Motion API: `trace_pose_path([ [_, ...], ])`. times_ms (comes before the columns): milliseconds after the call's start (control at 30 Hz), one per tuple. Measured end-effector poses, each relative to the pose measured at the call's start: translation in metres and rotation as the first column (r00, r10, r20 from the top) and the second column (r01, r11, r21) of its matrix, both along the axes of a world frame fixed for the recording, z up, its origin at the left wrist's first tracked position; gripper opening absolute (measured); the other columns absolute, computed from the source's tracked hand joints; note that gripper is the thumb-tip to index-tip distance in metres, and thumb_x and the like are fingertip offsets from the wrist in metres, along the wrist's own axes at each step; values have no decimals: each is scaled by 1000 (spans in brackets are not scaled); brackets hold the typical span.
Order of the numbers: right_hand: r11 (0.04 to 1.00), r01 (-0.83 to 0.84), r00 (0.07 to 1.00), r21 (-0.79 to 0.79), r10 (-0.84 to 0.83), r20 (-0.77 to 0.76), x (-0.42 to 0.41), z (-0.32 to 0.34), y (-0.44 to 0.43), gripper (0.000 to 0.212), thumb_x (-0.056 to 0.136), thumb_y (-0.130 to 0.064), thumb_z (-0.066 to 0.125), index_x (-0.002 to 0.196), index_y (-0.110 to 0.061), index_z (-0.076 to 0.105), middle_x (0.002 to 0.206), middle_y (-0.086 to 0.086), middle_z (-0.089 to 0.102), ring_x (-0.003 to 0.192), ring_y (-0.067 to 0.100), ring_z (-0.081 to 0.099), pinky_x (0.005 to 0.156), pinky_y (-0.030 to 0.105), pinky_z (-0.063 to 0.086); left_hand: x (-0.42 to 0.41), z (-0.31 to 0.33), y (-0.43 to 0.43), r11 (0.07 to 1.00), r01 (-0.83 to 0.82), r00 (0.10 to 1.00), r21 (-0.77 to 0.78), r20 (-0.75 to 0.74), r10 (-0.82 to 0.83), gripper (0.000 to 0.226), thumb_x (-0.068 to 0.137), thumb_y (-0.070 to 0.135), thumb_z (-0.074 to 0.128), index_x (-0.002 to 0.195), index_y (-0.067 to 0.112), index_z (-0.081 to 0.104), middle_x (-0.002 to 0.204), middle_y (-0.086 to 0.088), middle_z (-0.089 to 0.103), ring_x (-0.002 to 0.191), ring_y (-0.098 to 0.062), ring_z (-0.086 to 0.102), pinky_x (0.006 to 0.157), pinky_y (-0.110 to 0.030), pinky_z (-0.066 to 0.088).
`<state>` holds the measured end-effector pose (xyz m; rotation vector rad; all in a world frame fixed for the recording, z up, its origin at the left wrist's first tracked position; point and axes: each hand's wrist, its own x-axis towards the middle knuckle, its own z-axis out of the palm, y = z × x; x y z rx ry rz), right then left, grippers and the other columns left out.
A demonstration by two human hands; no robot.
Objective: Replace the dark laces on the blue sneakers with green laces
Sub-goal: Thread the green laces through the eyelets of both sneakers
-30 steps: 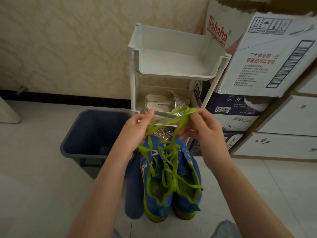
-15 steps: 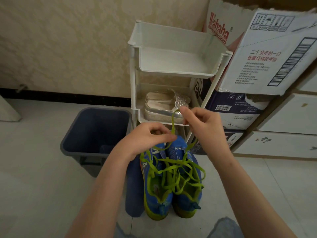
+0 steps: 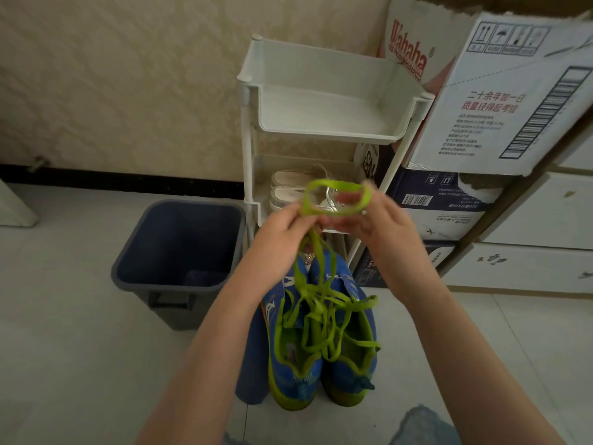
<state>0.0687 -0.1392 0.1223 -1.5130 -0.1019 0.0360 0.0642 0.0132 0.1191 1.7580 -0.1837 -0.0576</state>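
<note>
Left hand (image 3: 282, 239): fingers pinching green laces (image 3: 335, 184) at the left end of a raised loop.
Right hand (image 3: 388, 232): fingers curled on the loop's right side.
Laces: trail down from both hands and lie tangled over the blue sneakers (image 3: 272, 332), a pair side by side on the tiled floor, heels near.
Left: dark waste bin (image 3: 167, 286).
Far: white tiered rack (image 3: 321, 133) holding pale shoes (image 3: 288, 178).
Right: stacked cardboard boxes (image 3: 500, 101).
</note>
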Motion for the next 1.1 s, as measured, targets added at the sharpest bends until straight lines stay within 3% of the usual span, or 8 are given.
trace_pose_path([
  [100, 744, -335, 942, -578, 253, -220, 2, -30, -16, 34, 92, -24, 60, 126, -20, 55, 117, -9, 63, 102, -2, 60, 101, 27, 46, 5, 4, 5, 943, -110, 994, -313, -22, 109, 30, 101, 19, 39, 84, 21, 63, 74, 8, 64, 71, -5, 61, 66, -18, 50],
  [233, 340, -616, 775, -711, 425, -468, 0, -65, -17, 41, 88, -25, 65, 128, -22, 56, 115, -12, 61, 105, 4, 57, 94, 20, 45, 6, 11, 6, 800, -168, 986, -576, -83, 148, 29, 102, 15, 36, 84, 14, 58, 64, 3, 60, 56, -7, 59, 57, -21, 52],
  [600, 428, -420, 840, -800, -152, -522, 13, -77, -44, 28, 90, 6, 47, 117, -1, 53, 98, 21, 64, 78, 37, 69, 67, 46, 59, 12, 26, 31, 258, -358, 901, -897, -259, 348, 28, 101, 10, 36, 78, 14, 51, 49, 5, 49, 40, -5, 40, 38, -16, 34],
  [700, 531, -373, 806, -761, -220, -549, 11, -74, -44, 22, 96, -9, 48, 112, 2, 59, 77, 12, 58, 58, 23, 61, 56, 31, 56, 13, 21, 35, 261, -369, 894, -892, -264, 362, 26, 101, 13, 35, 80, 16, 49, 49, 7, 46, 38, -5, 34, 36, -16, 28],
  [833, 247, -523, 808, -816, -161, -567, -2, -58, -36, 50, 91, -49, 56, 104, -2, 68, 94, 11, 68, 55, 16, 43, 73, 23, 42, 11, 22, 32, 300, -331, 917, -895, -230, 326, 27, 103, 20, 34, 81, 16, 49, 49, 8, 43, 38, -4, 29, 35, -16, 22],
  [900, 442, -487, 785, -754, -157, -599, 3, -62, -40, 36, 96, -22, 52, 123, 2, 57, 91, 15, 65, 60, 21, 59, 62, 27, 53, 11, 21, 31, 324, -310, 930, -894, -215, 296, 28, 103, 20, 33, 80, 16, 49, 51, 8, 44, 38, -3, 28, 35, -15, 22],
  [967, 577, -430, 796, -694, -121, -593, 2, -61, -37, 44, 94, -9, 49, 138, -5, 41, 114, 19, 60, 77, 31, 69, 63, 33, 59, 10, 19, 28, 353, -300, 945, -886, -224, 239, 30, 103, 21, 33, 80, 15, 50, 53, 8, 44, 38, -3, 27, 35, -14, 23],
  [1100, 324, -471, 880, -820, 105, -463, -14, -70, -10, 80, 83, -53, 63, 149, -32, 23, 153, 5, 18, 128, 29, 45, 92, 37, 51, 11, 17, 20, 433, -281, 959, -856, -232, 164, 29, 103, 20, 32, 81, 14, 50, 52, 9, 44, 39, -2, 29, 35, -14, 23],
])
